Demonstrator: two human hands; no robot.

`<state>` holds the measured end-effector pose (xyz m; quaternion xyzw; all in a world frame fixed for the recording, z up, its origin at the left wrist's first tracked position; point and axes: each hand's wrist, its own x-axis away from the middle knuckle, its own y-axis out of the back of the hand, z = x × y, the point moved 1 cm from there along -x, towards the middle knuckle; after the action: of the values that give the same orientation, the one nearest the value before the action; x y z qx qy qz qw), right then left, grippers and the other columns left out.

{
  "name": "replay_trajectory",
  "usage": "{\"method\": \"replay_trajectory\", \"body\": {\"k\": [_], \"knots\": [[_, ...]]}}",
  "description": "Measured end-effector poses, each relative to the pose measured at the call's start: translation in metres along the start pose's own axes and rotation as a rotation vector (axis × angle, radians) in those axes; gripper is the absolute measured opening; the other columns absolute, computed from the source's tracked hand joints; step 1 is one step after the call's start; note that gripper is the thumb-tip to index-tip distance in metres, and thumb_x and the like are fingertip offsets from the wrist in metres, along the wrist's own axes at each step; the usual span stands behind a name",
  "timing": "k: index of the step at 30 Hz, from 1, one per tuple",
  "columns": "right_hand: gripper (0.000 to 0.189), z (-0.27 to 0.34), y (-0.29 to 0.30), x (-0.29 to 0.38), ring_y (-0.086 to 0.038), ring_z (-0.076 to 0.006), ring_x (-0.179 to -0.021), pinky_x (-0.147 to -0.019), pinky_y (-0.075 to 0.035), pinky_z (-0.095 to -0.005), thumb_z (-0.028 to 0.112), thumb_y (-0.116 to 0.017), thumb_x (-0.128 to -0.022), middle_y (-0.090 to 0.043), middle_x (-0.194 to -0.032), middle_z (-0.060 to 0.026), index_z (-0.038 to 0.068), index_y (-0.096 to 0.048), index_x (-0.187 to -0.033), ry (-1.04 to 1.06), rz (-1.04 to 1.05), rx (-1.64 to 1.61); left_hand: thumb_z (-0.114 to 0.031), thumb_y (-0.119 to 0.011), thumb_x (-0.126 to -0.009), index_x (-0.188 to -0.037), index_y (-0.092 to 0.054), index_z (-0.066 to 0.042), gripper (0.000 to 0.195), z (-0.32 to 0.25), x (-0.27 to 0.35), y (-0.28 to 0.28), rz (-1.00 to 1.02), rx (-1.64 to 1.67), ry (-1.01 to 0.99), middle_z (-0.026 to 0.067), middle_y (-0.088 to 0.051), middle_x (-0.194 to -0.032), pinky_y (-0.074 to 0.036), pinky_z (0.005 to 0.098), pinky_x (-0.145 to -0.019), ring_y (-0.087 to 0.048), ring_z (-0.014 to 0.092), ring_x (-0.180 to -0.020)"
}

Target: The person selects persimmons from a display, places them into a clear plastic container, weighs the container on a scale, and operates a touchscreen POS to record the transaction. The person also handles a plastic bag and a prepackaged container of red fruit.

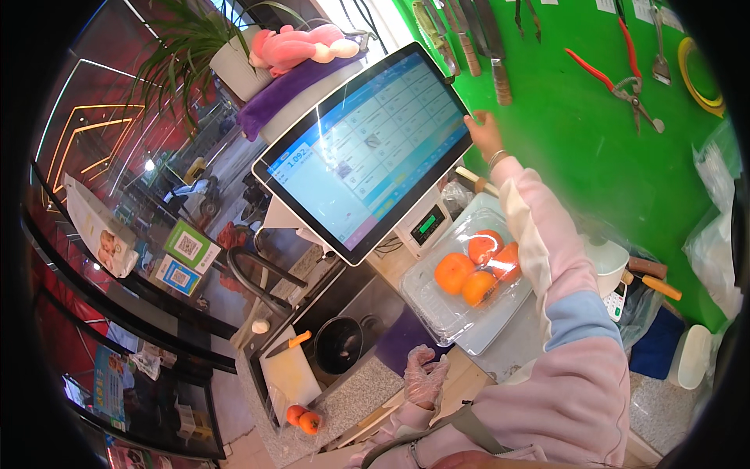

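Note:
My right hand [486, 136], bare with a bracelet at the wrist, is at the right edge of a touchscreen scale display [375, 152]. A fingertip meets the edge or lies just beside it. My left hand [426, 375] wears a clear plastic glove. Its fingers are half curled, with nothing visible in them, beside a purple cloth [404, 343]. Between my arms, a clear plastic clamshell box [425, 302] rests on the scale's pan [504, 328]. Several orange persimmons [454, 273] sit inside it. My right sleeve hides its right side.
Left of me is a sink with a black bucket [338, 345], faucet [252, 275] and cutting board [291, 366] bearing a knife [288, 345]. Bagged persimmons [303, 418] lie on the granite counter [357, 398]. Red-handled pruning shears [630, 88] and knives [498, 70] hang on the green wall.

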<state>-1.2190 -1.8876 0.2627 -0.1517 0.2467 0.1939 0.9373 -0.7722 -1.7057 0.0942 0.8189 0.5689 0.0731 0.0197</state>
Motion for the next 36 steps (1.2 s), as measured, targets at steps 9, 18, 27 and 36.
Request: {"method": "replay_trajectory", "body": {"k": [9,18,27,36], "knots": [[0.041,0.141,-0.069,0.106,-0.045,-0.0297,-0.108,-0.092,-0.034,-0.0429,0.006,-0.057,-0.079,-0.054,-0.108,-0.0099,0.01,-0.051,-0.119,0.943,0.339,0.195,-0.002,-0.07,-0.074,-0.113,-0.047,-0.008,0.045,0.005,0.002,0.0,0.011,0.036,-0.002,0.0047,-0.051,-0.104,-0.047,0.0264,-0.071,-0.053,0.012,-0.085],[0.02,0.148,-0.067,0.124,-0.055,-0.028,-0.086,-0.075,-0.041,-0.0382,0.004,-0.053,-0.081,-0.059,-0.083,-0.0103,0.007,-0.06,-0.1,0.749,0.516,0.11,-0.005,-0.069,-0.076,-0.108,-0.051,-0.007,0.037,0.007,0.004,0.01,0.023,0.052,-0.026,0.0022,-0.053,-0.099,-0.047,0.0247,-0.068,-0.053,0.011,-0.078],[0.027,0.158,-0.022,0.129,-0.048,-0.0183,-0.045,-0.045,-0.036,-0.0334,0.024,-0.062,-0.085,-0.046,-0.051,-0.0093,0.004,-0.053,-0.068,0.489,0.538,0.033,0.007,-0.066,-0.074,-0.096,-0.059,-0.006,0.027,0.016,0.003,0.007,0.06,0.084,-0.002,0.0003,-0.057,-0.094,-0.045,0.023,-0.078,-0.054,0.009,-0.084],[0.038,0.124,0.023,0.062,-0.029,-0.0028,-0.052,-0.046,-0.025,-0.0234,0.027,-0.056,-0.092,-0.035,-0.056,0.0087,0.005,-0.05,-0.062,0.17,0.294,-0.091,0.0,-0.064,-0.08,-0.096,-0.059,-0.007,0.018,0.0,0.009,-0.001,0.096,0.123,0.02,-0.001,-0.057,-0.088,-0.047,0.0226,-0.068,-0.053,0.008,-0.077]]}}
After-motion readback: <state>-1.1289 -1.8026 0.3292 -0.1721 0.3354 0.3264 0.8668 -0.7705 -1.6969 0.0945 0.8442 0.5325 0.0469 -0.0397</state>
